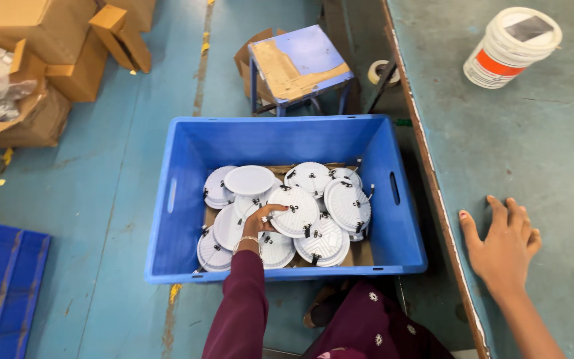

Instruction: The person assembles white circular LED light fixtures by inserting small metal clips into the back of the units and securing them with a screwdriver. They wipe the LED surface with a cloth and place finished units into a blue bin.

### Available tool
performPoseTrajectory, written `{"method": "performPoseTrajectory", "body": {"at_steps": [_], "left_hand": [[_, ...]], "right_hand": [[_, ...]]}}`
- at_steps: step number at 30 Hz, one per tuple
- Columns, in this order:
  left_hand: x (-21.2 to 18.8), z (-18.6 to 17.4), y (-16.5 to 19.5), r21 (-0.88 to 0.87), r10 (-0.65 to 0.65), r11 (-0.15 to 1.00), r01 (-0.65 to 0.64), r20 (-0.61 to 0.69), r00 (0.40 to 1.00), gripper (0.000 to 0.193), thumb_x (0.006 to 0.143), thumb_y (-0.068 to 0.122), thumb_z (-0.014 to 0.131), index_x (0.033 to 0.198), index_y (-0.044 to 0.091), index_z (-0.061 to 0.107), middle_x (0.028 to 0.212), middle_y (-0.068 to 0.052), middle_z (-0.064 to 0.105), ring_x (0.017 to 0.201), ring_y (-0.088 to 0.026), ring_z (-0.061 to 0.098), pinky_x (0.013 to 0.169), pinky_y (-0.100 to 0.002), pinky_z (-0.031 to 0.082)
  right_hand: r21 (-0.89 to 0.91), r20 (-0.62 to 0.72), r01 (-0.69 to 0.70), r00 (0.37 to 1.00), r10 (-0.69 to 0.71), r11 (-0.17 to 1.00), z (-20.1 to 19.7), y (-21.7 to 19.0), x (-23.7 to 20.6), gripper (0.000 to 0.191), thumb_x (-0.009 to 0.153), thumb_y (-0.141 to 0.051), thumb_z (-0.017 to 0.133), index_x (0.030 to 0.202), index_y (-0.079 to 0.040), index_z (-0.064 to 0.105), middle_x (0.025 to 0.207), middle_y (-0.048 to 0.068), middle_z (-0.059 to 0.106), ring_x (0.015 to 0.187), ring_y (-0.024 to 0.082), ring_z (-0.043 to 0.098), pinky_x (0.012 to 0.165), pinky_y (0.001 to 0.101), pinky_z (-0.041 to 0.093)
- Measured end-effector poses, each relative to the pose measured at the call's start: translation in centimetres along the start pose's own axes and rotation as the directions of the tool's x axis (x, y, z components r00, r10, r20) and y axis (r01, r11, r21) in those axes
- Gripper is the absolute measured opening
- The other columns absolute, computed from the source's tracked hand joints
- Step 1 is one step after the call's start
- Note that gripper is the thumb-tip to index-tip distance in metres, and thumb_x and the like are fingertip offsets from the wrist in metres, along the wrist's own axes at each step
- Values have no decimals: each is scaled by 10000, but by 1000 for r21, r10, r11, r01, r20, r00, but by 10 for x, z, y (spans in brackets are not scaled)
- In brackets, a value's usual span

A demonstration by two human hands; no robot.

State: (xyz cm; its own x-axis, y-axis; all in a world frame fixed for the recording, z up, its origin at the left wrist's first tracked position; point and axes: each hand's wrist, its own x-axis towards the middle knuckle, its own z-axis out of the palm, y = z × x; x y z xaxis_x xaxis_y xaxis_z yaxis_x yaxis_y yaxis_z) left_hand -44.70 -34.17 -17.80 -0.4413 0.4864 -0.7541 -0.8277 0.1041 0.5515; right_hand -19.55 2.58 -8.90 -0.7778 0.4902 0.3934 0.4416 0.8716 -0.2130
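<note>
My left hand (261, 223) reaches down into a blue plastic crate (181, 199) on the floor. Its fingers close on the rim of a round white light fixture (295, 209) lying among several others (347, 203) piled on cardboard in the crate. The arm wears a maroon sleeve and a bangle. My right hand (505, 242) rests flat with fingers spread on the teal worktable (533, 139) at the right, holding nothing.
A white bucket with an orange band (509, 46) stands at the table's far end. A small blue stool (298, 66) sits behind the crate. Cardboard boxes (41, 60) are stacked at far left, and another blue crate lid (1, 286) lies at lower left.
</note>
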Motion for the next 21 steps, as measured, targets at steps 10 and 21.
{"method": "performPoseTrajectory", "body": {"at_steps": [10, 21], "left_hand": [[18, -6, -8, -104, -51, 994, 40, -100, 994, 727, 718, 290, 860, 1331, 5, 592, 1257, -221, 675, 1086, -390, 709, 882, -640, 601], [-10, 13, 7, 178, -4, 983, 52, -259, 966, 796, 887, 569, 649, 1400, -36, 570, 1355, -297, 627, 1223, -426, 636, 1057, -568, 363]], "right_hand": [[-7, 18, -20, 1000, 21, 1000, -5, -4, -4, 683, 1035, -551, 550, 1502, -54, 537, 1595, 258, 420, 1511, 433, 322, 1186, 638, 168], [18, -3, -11, 1000, 11, 1000, -6, -12, -4, 673, 1056, -544, 569, 1506, -44, 541, 1602, 270, 422, 1526, 433, 323, 1203, 644, 160]]}}
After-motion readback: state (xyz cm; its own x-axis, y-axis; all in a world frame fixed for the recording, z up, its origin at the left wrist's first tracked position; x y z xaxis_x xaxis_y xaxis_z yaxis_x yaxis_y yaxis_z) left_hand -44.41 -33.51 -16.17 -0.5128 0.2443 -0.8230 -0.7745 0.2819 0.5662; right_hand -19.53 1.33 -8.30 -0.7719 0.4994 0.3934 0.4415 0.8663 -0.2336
